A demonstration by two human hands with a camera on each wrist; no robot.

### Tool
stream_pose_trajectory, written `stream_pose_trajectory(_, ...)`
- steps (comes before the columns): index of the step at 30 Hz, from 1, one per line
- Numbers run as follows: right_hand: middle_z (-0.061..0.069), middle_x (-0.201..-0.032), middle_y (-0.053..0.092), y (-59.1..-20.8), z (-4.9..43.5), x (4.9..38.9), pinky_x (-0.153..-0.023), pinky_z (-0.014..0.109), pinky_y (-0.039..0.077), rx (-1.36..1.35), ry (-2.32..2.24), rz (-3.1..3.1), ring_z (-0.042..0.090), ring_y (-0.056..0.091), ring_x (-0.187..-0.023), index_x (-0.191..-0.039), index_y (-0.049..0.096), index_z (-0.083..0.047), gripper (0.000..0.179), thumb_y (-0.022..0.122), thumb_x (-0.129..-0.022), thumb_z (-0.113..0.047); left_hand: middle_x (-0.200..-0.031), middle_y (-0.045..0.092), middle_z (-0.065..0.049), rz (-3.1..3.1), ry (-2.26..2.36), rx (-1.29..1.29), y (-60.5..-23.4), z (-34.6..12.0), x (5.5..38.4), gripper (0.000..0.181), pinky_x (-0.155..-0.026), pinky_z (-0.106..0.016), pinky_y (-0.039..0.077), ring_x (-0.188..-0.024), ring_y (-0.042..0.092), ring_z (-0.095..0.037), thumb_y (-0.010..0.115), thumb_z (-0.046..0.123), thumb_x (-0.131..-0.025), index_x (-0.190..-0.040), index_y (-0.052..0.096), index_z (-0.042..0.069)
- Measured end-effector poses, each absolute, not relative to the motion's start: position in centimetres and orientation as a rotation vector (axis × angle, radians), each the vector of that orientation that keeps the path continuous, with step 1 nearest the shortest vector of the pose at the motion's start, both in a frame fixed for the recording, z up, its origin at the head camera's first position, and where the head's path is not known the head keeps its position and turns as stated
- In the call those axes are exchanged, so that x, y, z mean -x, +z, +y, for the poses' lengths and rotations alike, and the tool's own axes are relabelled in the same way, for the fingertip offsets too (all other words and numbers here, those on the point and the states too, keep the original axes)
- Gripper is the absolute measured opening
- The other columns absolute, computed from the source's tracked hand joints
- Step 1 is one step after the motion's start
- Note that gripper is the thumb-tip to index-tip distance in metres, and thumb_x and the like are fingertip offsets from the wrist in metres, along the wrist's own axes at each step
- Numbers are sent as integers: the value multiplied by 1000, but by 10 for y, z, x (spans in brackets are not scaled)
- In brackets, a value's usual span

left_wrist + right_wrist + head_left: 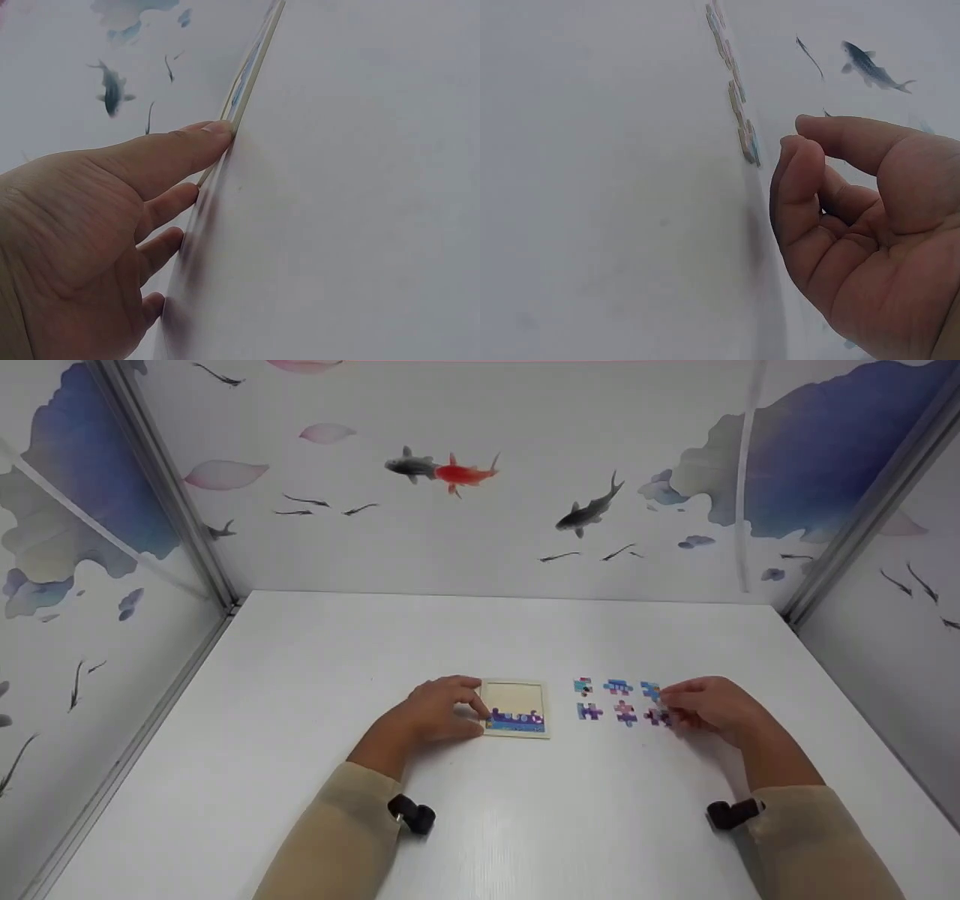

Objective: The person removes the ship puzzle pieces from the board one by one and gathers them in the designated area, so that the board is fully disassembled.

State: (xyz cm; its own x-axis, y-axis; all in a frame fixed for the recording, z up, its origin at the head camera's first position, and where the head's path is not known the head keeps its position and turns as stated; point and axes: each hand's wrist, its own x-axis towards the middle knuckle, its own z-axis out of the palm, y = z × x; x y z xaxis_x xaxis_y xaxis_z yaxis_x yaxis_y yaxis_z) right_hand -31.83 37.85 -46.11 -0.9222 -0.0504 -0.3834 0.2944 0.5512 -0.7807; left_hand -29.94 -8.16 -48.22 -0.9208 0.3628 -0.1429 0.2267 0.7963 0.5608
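A square light-wood puzzle tray lies flat on the table, its bottom strip filled with blue and purple pieces. My left hand holds the tray's left side, thumb at the lower corner and a finger reaching to the upper one. The left wrist view has the thumb against the tray's edge. To the right, several loose jigsaw pieces lie in two rows. Over the rightmost ones is my right hand, its fingers curled with thumb and forefinger tips close together; nothing shows between them in the right wrist view.
The white table is bounded by a back panel painted with fish and petals. Side panels stand to left and right, with metal posts at the corners. A small black device is on each sleeve.
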Motion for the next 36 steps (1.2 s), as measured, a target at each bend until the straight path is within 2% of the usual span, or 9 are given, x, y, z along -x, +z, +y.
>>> stream_pose_trajectory(6, 10, -112, 70, -444, 345, 309, -81, 26, 60, -95, -1312, 2448, 21, 64, -94, -137, 69, -6, 51, 73, -102, -42, -169, 46, 11, 2743, 810, -455, -482, -80, 298, 15, -136, -63, 13, -166, 27, -30, 79, 33, -94, -106, 81, 43)
stream_pose_trajectory(14, 13, -107, 74, -431, 296, 305, -77, 31, 58, 33, -1246, 2435, 21, 65, -86, -131, 74, -13, 43, 76, -100, -43, -170, 45, 11, 2739, 806, -474, -483, -80, 299, 15, -136, -62, 15, -166, 27, -30, 79, 34, -95, -108, 81, 41)
stream_pose_trajectory(23, 17, -120, 76, -424, 233, 308, -89, 37, 63, 170, -1238, 2366, 33, 74, -103, -129, 75, -16, 38, 77, -100, -39, -169, 46, 10, 2734, 823, -462, -485, -81, 300, 14, -135, -64, 17, -165, 30, -31, 80, 35, -94, -105, 80, 44)
stream_pose_trajectory(30, 20, -126, 74, -421, 195, 319, -86, 32, 65, 327, -1271, 2302, 25, 72, -96, -130, 76, -12, 36, 77, -100, -32, -168, 48, 9, 2741, 809, -472, -482, -82, 302, 13, -134, -63, 21, -164, 32, -31, 81, 36, -93, -105, 80, 42)
stream_pose_trajectory(36, 20, -125, 75, -424, 175, 328, -92, 34, 65, 359, -1290, 2226, 25, 75, -100, -131, 75, -9, 36, 75, -101, -29, -168, 47, 11, 2744, 779, -488, -481, -82, 302, 13, -134, -63, 21, -164, 33, -30, 81, 39, -93, -106, 80, 44)
